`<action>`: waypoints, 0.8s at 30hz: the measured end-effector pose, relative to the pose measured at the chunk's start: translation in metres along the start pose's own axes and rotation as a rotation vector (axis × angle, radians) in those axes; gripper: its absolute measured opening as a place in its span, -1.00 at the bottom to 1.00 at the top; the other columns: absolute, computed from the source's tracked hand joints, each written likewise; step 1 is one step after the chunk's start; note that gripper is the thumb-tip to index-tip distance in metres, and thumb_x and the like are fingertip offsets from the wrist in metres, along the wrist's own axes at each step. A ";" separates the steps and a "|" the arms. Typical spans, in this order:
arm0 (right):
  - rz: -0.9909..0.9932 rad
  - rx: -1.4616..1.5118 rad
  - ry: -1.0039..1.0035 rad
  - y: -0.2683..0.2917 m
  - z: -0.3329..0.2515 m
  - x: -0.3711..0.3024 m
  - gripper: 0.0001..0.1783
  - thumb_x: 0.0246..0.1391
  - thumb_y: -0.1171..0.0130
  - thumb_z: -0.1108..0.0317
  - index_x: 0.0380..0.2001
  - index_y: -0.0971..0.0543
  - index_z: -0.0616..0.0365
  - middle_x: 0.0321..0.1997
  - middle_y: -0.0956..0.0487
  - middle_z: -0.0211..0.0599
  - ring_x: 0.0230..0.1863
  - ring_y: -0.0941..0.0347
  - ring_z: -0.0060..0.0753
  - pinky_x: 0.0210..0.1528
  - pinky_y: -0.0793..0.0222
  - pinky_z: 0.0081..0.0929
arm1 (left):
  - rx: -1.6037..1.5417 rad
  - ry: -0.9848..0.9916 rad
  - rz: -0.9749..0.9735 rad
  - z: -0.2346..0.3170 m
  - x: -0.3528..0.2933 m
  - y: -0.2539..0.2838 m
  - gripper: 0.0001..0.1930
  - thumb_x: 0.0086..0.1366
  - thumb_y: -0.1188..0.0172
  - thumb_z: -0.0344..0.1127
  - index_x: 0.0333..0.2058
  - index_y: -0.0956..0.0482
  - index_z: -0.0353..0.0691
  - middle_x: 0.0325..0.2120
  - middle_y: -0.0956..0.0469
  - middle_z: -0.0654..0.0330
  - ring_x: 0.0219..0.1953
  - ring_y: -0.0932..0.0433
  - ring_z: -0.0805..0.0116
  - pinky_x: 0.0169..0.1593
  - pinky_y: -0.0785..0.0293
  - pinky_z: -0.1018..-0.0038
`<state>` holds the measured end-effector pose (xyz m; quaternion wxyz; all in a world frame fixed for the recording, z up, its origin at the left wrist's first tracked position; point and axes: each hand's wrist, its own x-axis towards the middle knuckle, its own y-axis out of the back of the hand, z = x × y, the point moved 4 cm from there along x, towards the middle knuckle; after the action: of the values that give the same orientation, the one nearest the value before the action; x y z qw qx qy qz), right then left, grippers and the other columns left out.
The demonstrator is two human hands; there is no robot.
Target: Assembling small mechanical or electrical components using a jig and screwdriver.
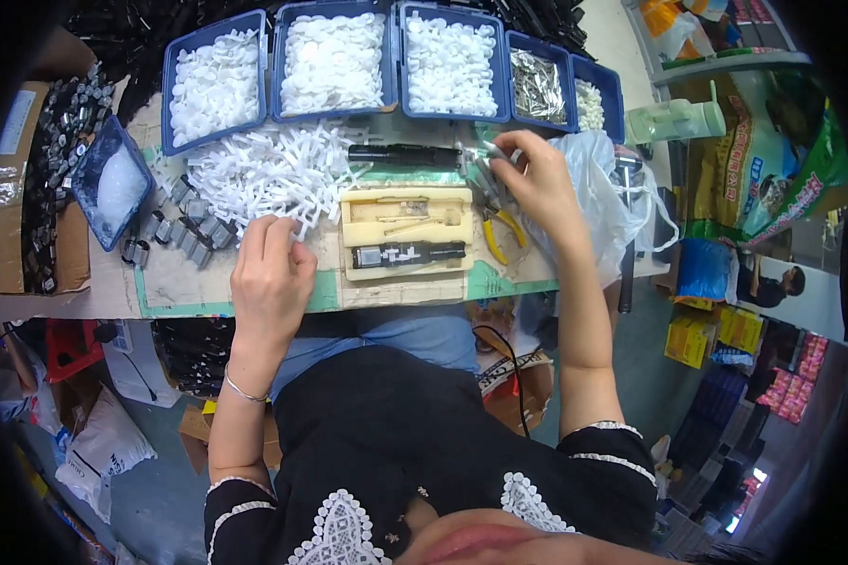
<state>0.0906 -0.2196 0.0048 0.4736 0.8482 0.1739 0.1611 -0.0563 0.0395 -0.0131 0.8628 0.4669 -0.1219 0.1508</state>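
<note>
My left hand (271,273) is at the near edge of a loose pile of white plastic pieces (273,174), its fingers curled down and pressed together; whatever they hold is hidden. Across the table, my right hand (544,188) has thumb and forefinger bent together over small silvery parts (481,169); what lies between the fingertips cannot be made out. Between the hands rests a cream fixture block (405,209), with a black housing holding grey and white parts (408,255) in its near slot. A long black housing (405,155) lies beyond the block.
Blue bins (271,66) of white parts line the back, beside a smaller bin of metal pieces (539,87). Yellow-handled pliers (504,235) and a plastic bag (589,188) lie at right. Grey blocks (193,231) and a tilted blue tray (89,179) with white contents are left.
</note>
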 end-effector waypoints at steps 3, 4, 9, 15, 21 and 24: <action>0.137 0.291 -0.155 0.005 -0.002 -0.007 -0.73 -0.12 -0.17 0.48 -0.25 -0.53 0.25 -0.44 -0.56 -0.31 -0.57 -0.33 -0.64 -0.51 -0.27 -0.64 | -0.084 -0.056 0.078 -0.008 0.007 0.001 -0.74 -0.11 -0.10 -0.66 -0.35 -0.44 -0.37 -0.41 -0.45 0.02 -0.36 -0.47 0.06 -0.29 -0.43 0.32; 0.130 0.331 -0.171 0.004 -0.003 -0.009 -0.72 -0.11 -0.16 0.48 -0.24 -0.54 0.26 -0.44 -0.56 -0.32 -0.58 -0.32 -0.66 -0.52 -0.26 -0.65 | -0.105 -0.087 0.109 -0.007 0.013 0.002 -0.75 -0.10 -0.08 -0.69 -0.36 -0.44 -0.38 -0.41 -0.46 0.01 -0.38 -0.48 0.05 -0.30 -0.43 0.33; 0.005 0.673 -0.298 -0.011 0.009 -0.020 -0.79 -0.09 -0.14 0.61 -0.29 -0.54 0.27 -0.42 -0.53 -0.49 -0.43 -0.38 -0.80 -0.43 -0.29 -0.78 | -0.218 -0.008 0.173 -0.006 0.039 0.005 -0.79 0.00 -0.03 -0.71 -0.34 -0.47 -0.39 -0.39 -0.49 -0.01 -0.34 -0.49 0.06 -0.26 -0.43 0.36; 0.116 0.778 -0.265 -0.012 0.003 -0.021 -0.82 -0.11 -0.26 0.55 -0.36 -0.55 0.29 -0.33 -0.53 -0.43 -0.37 -0.46 -0.65 -0.32 -0.39 -0.72 | -0.078 -0.107 0.174 -0.006 0.063 0.005 -0.77 0.01 -0.05 -0.67 -0.32 -0.52 -0.35 -0.38 -0.46 0.02 -0.31 -0.45 0.06 -0.20 -0.39 0.30; 0.124 0.939 -0.170 -0.010 -0.003 -0.026 -0.79 -0.09 -0.27 0.51 -0.30 -0.60 0.31 -0.30 -0.52 -0.38 -0.37 -0.45 -0.66 -0.34 -0.38 -0.74 | 0.014 -0.075 0.165 -0.011 0.073 0.003 -0.69 0.02 -0.04 -0.66 -0.19 -0.43 -0.33 -0.36 -0.41 0.01 -0.30 -0.44 0.00 -0.24 -0.38 0.25; 0.121 0.961 -0.206 -0.013 -0.007 -0.025 -0.78 -0.10 -0.27 0.53 -0.30 -0.59 0.35 -0.31 -0.54 -0.39 -0.39 -0.43 -0.71 -0.39 -0.33 -0.77 | -0.087 -0.111 0.203 -0.012 0.074 0.006 -0.77 0.09 -0.03 -0.64 -0.23 -0.45 -0.36 -0.38 -0.42 -0.01 -0.34 -0.45 -0.01 -0.28 -0.40 0.26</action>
<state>0.0632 -0.2188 -0.0058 0.0335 0.9908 0.1313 0.0053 0.0106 0.0639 0.0112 0.8544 0.4221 -0.2226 0.2057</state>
